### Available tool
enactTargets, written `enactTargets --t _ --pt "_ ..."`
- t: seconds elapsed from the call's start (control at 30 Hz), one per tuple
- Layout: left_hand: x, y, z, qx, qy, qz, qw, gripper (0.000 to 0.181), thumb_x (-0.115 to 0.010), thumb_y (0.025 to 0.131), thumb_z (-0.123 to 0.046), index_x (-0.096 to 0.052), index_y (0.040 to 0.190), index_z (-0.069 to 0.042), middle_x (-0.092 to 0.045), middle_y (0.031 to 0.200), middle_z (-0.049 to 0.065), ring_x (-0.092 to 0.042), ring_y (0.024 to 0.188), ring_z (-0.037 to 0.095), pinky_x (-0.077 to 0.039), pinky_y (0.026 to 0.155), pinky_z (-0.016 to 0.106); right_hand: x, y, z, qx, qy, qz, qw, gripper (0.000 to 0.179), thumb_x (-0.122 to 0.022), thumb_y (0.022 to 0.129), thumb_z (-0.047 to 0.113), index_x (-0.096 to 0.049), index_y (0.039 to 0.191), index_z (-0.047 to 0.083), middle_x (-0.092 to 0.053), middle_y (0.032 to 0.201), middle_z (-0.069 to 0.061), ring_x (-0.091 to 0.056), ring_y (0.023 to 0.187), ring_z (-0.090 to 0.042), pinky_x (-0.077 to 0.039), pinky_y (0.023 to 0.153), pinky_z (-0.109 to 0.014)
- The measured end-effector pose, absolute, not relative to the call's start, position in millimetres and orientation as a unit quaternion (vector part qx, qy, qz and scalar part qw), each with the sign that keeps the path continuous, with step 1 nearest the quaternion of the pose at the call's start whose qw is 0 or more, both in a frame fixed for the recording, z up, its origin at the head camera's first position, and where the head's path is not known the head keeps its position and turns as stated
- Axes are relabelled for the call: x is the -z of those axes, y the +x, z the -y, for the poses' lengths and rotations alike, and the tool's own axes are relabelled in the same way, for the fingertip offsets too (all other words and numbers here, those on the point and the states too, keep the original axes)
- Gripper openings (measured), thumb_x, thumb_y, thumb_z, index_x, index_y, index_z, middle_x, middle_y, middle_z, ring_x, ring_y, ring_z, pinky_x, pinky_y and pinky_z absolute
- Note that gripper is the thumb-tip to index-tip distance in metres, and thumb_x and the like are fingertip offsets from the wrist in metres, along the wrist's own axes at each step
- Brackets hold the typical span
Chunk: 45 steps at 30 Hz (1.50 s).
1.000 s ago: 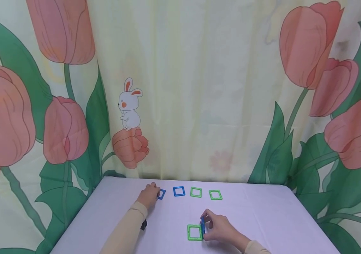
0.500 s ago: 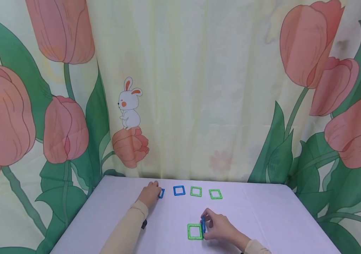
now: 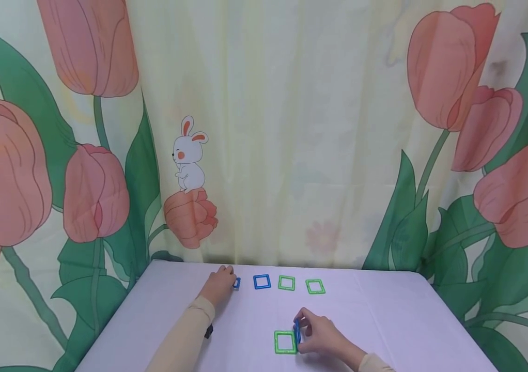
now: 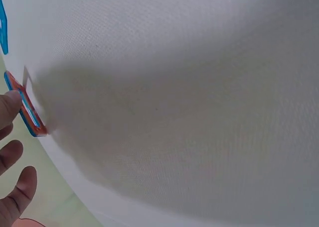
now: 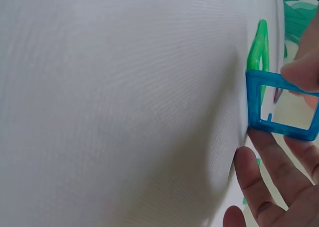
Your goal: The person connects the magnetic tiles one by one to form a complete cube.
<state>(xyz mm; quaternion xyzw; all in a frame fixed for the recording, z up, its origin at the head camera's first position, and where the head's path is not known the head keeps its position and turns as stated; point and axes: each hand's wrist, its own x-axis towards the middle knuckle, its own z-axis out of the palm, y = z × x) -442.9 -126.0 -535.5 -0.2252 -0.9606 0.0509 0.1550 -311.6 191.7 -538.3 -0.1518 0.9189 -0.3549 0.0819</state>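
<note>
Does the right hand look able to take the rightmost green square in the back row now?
Probably not yet: the right hand holds a blue square. However, nothing visible stands between that hand and the rightmost green square.

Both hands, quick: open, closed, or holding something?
Left hand: holding a blue-and-orange frame.
Right hand: holding a blue square frame upright on the table.

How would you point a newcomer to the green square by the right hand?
On the pale table, look at the near side, where the right hand holds a blue square frame upright. Immediately left of that frame is the green square, lying flat. Unlike the two green frames in the far row, it lies near the person.
</note>
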Motion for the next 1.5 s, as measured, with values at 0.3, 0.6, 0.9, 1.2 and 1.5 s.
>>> enactTargets --t 0.3,0.6,0.9,1.2,1.5 --pt "535.1 -437.3 131.7 -0.043 -0.227 0.96 0.159 0.015 -0.076 0.091 -0.004 -0.077 0.105 -0.004 -0.065 0.119 0.01 -0.063 0.108 0.029 -0.059 0.084 0.049 539.8 -308.3 -189.6 0.379 -0.165 -0.906 0.09 0.049 -0.084 0.068 0.012 -0.059 0.109 0.018 -0.075 0.108 -0.001 -0.06 0.088 -0.016 -0.048 0.074 -0.033" --pt "520.7 -441.9 129.3 -0.063 -0.256 0.945 0.196 0.013 -0.081 0.088 -0.009 -0.077 0.098 -0.004 -0.064 0.115 0.007 -0.06 0.103 0.026 -0.059 0.077 0.044 535.7 -312.4 -191.2 0.371 -0.15 -0.912 0.091 0.049 -0.085 0.069 0.013 -0.059 0.11 0.019 -0.075 0.109 -0.001 -0.06 0.088 -0.015 -0.048 0.076 -0.035" --pt "519.0 -442.5 126.7 -0.088 -0.274 0.931 0.225 0.006 -0.078 0.09 -0.01 -0.077 0.096 -0.01 -0.063 0.118 0.004 -0.06 0.105 0.024 -0.058 0.076 0.041 536.0 -309.9 -191.5 0.372 -0.16 -0.911 0.077 0.051 -0.084 0.065 0.013 -0.059 0.109 0.017 -0.076 0.107 -0.002 -0.061 0.088 -0.017 -0.048 0.075 -0.035" --pt "513.8 -439.3 121.6 -0.093 -0.271 0.936 0.207 0.008 -0.079 0.091 -0.012 -0.078 0.098 -0.01 -0.062 0.12 0.004 -0.059 0.107 0.024 -0.059 0.08 0.04 533.8 -308.8 -191.1 0.377 -0.16 -0.909 0.078 0.049 -0.083 0.065 0.01 -0.059 0.108 0.015 -0.076 0.108 -0.003 -0.063 0.091 -0.02 -0.049 0.077 -0.037" --pt "510.3 -438.9 114.5 -0.047 -0.287 0.932 0.214 0.008 -0.08 0.09 -0.015 -0.077 0.094 -0.009 -0.063 0.118 0.005 -0.059 0.106 0.025 -0.059 0.078 0.04 532.8 -310.3 -192.1 0.376 -0.161 -0.909 0.082 0.049 -0.083 0.066 0.01 -0.059 0.109 0.015 -0.076 0.108 0.0 -0.064 0.091 -0.018 -0.051 0.078 -0.038"
